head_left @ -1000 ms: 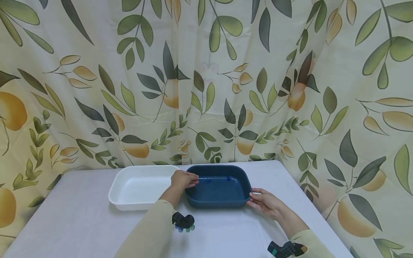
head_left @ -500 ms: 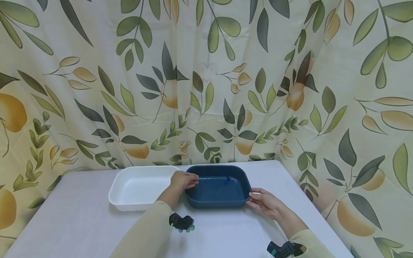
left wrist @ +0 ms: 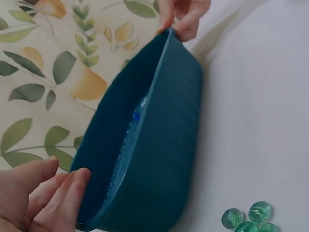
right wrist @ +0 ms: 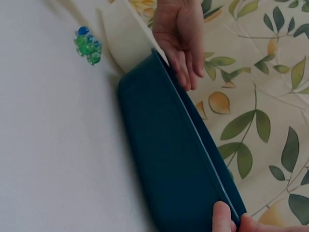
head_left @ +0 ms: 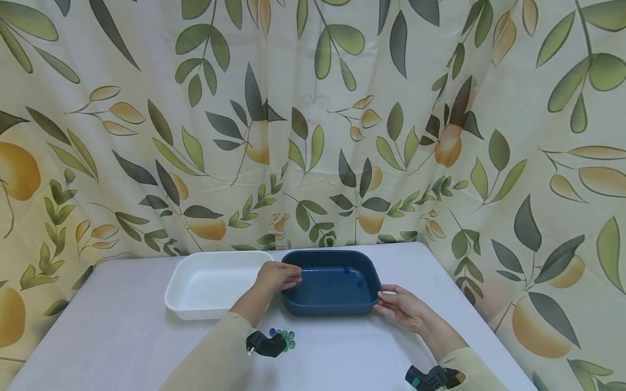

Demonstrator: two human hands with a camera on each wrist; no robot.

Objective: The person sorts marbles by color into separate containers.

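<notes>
A dark blue rectangular tub [head_left: 325, 310] stands on the white cloth. My right hand [head_left: 403, 308] pinches its rim at the near right corner; a thumb and finger straddle the rim in the right wrist view. Over the left rim is my left hand [head_left: 277, 276], its fingers extended over the tub's inside, loose and holding nothing in the left wrist view [left wrist: 55, 198]. Two small blue marbles lie on the tub floor: one blue marble [head_left: 346, 270] towards the back and another marble [head_left: 360, 283] further right.
A white rectangular tub [head_left: 195, 314] sits just left of the blue one, behind my left forearm. Several green and blue glass marbles [head_left: 289, 339] cluster on the cloth in front, beside my left wrist camera [head_left: 265, 344]. A leaf-patterned curtain [head_left: 313, 206] hangs behind the table.
One blue marble has rolled rightward across the tub floor. My left forearm has shifted slightly left, uncovering more of the marble cluster. The right hand has stayed on the rim.
</notes>
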